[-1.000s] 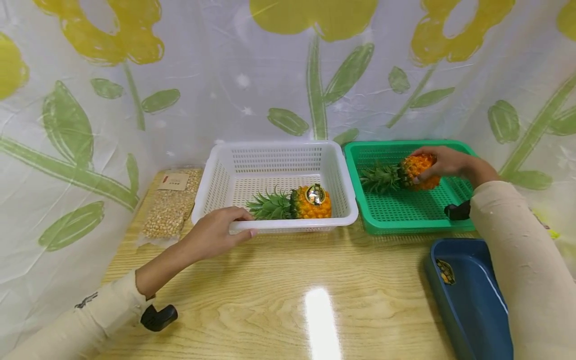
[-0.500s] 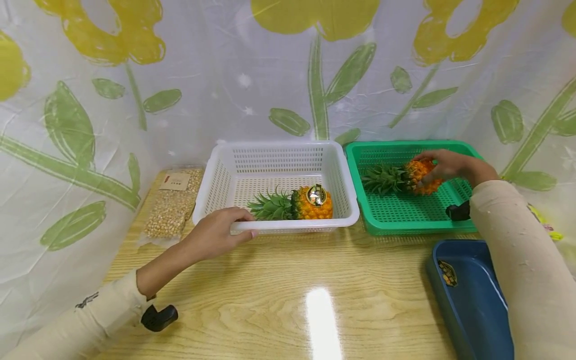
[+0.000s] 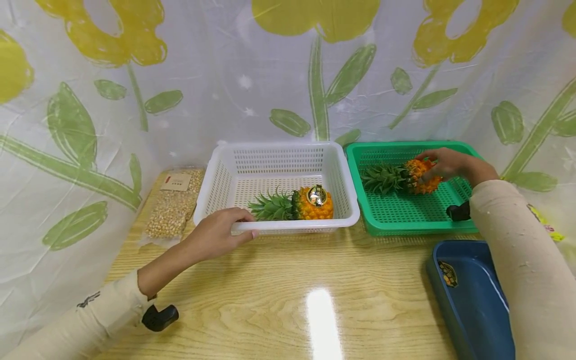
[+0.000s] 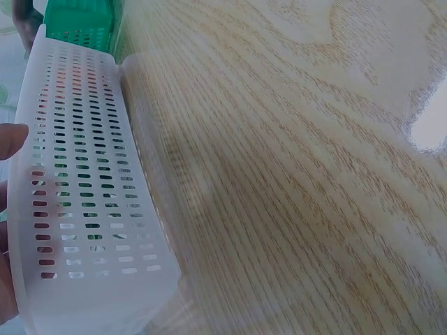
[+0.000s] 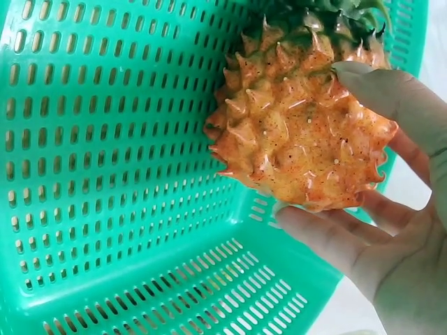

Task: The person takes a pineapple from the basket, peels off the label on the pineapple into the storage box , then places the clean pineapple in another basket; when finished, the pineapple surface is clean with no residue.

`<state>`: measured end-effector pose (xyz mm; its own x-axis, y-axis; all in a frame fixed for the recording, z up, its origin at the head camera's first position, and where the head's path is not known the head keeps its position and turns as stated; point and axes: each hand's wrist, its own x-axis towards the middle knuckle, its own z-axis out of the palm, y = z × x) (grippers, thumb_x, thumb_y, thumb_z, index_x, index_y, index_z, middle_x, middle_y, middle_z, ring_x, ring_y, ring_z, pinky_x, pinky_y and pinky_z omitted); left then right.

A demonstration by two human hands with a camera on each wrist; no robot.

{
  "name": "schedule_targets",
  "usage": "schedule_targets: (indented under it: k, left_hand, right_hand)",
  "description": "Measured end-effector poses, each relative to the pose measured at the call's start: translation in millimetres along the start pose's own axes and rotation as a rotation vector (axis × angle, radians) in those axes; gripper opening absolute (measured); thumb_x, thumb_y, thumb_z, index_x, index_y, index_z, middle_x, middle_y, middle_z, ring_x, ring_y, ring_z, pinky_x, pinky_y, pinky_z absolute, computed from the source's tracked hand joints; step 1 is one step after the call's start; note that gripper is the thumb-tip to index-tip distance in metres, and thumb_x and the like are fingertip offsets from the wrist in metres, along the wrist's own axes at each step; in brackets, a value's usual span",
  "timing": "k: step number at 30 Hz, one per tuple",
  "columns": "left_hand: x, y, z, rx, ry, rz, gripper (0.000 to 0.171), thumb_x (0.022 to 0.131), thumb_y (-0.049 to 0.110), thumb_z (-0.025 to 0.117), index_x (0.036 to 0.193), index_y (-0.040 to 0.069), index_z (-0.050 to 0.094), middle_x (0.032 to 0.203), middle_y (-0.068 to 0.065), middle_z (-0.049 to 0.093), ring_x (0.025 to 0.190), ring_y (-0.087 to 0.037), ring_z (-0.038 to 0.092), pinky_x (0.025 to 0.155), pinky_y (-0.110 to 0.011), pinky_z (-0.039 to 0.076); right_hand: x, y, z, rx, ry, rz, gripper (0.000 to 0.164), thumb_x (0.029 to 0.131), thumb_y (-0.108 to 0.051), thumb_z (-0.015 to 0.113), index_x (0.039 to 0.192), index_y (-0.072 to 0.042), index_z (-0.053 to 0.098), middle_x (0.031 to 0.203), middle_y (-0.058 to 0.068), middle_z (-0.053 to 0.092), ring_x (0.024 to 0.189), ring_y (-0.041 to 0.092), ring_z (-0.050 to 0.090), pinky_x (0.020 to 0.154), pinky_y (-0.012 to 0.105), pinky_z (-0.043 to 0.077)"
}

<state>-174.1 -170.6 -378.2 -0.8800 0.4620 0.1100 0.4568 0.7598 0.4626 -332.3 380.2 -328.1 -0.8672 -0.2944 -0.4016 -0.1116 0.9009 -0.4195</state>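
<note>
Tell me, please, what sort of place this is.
Probably a staged indoor workspace: a flower-printed sheet hangs behind a wood-grain table, where a white basket and a green basket stand side by side.

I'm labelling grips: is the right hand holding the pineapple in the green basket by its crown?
No: the right hand grips the pineapple by its orange body, the crown pointing away.

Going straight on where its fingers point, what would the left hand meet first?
Besides the white basket it grips, the left hand would likely first meet the green leaves of the pineapple lying inside; fingertip depth is unclear.
</note>
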Motion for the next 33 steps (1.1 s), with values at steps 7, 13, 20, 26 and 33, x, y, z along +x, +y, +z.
schedule_targets:
  k: [7, 13, 20, 26, 33]
  left_hand:
    - [0.2, -0.1, 0.5, -0.008, 0.002, 0.002, 0.026, 0.094, 0.037, 0.071, 0.111, 0.017, 0.073, 0.109, 0.0, 0.073, 0.098, -0.02, 0.068, 0.084, -0.045, 0.054]
    - [0.9, -0.6, 1.2, -0.015, 0.003, 0.005, 0.026, 0.094, 0.037, 0.071, 0.11, 0.017, 0.073, 0.107, 0.001, 0.072, 0.096, -0.019, 0.067, 0.082, -0.043, 0.054]
    - [0.6, -0.9, 1.5, -0.022, -0.001, 0.001, 0.027, 0.094, 0.037, 0.071, 0.112, 0.017, 0.072, 0.109, 0.0, 0.072, 0.098, -0.02, 0.068, 0.084, -0.044, 0.054]
    - [0.2, -0.9, 1.4, -0.025, 0.002, 0.006, 0.025, 0.094, 0.037, 0.071, 0.11, 0.018, 0.073, 0.106, 0.002, 0.072, 0.094, -0.017, 0.067, 0.081, -0.042, 0.054]
    - [-0.5, -1.3, 1.3, -0.019, -0.002, 0.003, 0.024, 0.094, 0.037, 0.07, 0.109, 0.019, 0.073, 0.104, 0.003, 0.072, 0.093, -0.016, 0.066, 0.081, -0.042, 0.053]
  right_hand:
    - [-1, 1, -2, 0.016, 0.003, 0.002, 0.079, 0.093, -0.018, 0.073, 0.153, 0.004, 0.026, 0.149, 0.044, 0.021, 0.126, 0.062, 0.039, 0.089, 0.064, 0.051]
    - [-3, -1, -5, 0.008, 0.028, 0.005, 0.082, 0.093, -0.022, 0.074, 0.153, 0.005, 0.026, 0.15, 0.045, 0.019, 0.127, 0.064, 0.038, 0.088, 0.063, 0.052]
    - [-6, -4, -8, -0.048, 0.093, -0.002, 0.083, 0.093, -0.033, 0.073, 0.153, 0.003, 0.029, 0.151, 0.042, 0.024, 0.128, 0.062, 0.036, 0.095, 0.069, 0.042]
    - [-11, -10, -13, -0.052, 0.142, -0.039, 0.08, 0.093, -0.032, 0.073, 0.152, 0.003, 0.033, 0.151, 0.041, 0.025, 0.132, 0.062, 0.032, 0.099, 0.073, 0.036]
    - [-20, -26, -23, -0.009, 0.18, -0.085, 0.08, 0.093, -0.036, 0.073, 0.155, -0.004, 0.033, 0.157, 0.033, 0.026, 0.137, 0.057, 0.034, 0.101, 0.071, 0.038]
